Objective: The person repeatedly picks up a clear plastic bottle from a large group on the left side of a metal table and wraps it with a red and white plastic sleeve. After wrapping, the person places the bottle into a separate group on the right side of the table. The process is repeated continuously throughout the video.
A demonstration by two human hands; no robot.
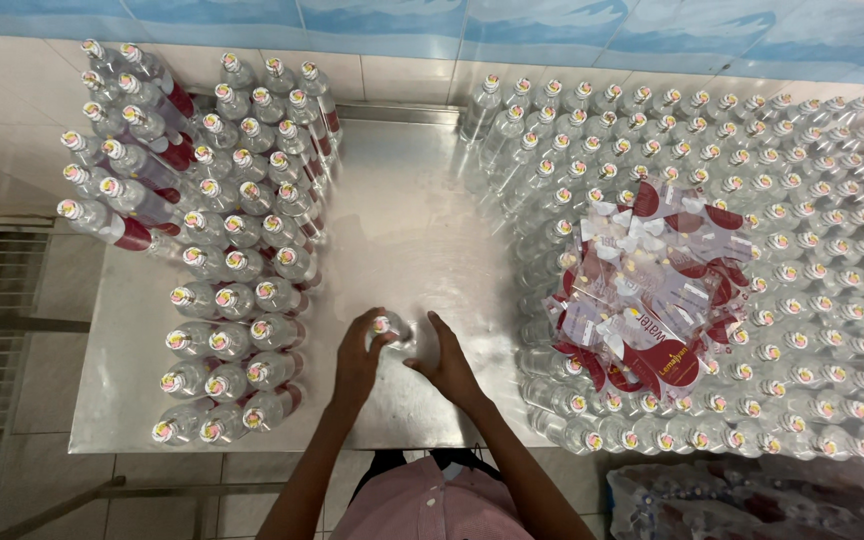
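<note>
Both of my hands grip one clear plastic bottle standing upright near the front of a steel table. My left hand wraps its left side, fingers near the cap. My right hand holds its right side. To the left stands a block of several capped bottles with red labels. To the right stands a larger block of several clear bottles without labels. A loose pile of red and white label sleeves lies on top of that right block.
The table stands against a white tiled wall with a blue band above. A metal rack is on the floor at the left. A plastic-wrapped bundle lies at the lower right. My pink shirt shows at the bottom.
</note>
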